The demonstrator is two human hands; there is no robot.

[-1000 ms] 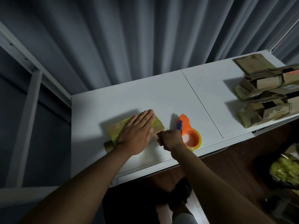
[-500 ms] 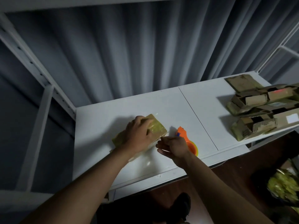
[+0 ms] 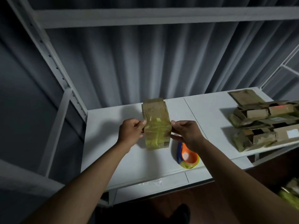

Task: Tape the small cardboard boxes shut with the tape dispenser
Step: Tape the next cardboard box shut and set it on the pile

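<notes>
A small cardboard box (image 3: 156, 122) wrapped in yellowish clear tape is held up above the white shelf (image 3: 113, 151), its long side pointing away from me. My left hand (image 3: 131, 132) grips its left side with curled fingers. My right hand (image 3: 186, 132) holds its right side between thumb and fingers. The orange and blue tape dispenser (image 3: 187, 156) with a yellowish roll lies on the shelf just below my right wrist, untouched.
A pile of several open cardboard boxes (image 3: 265, 123) sits at the right end of the shelf. Grey curtains hang behind. White rack posts (image 3: 53, 62) and a crossbeam (image 3: 161, 16) frame the shelf. Yellowish items (image 3: 289, 193) lie low at the right.
The box lay flat under my left palm; both hands have since lifted it and turned it lengthwise. My right hand left the dispenser area and took the box's right side. The view tilted up.
</notes>
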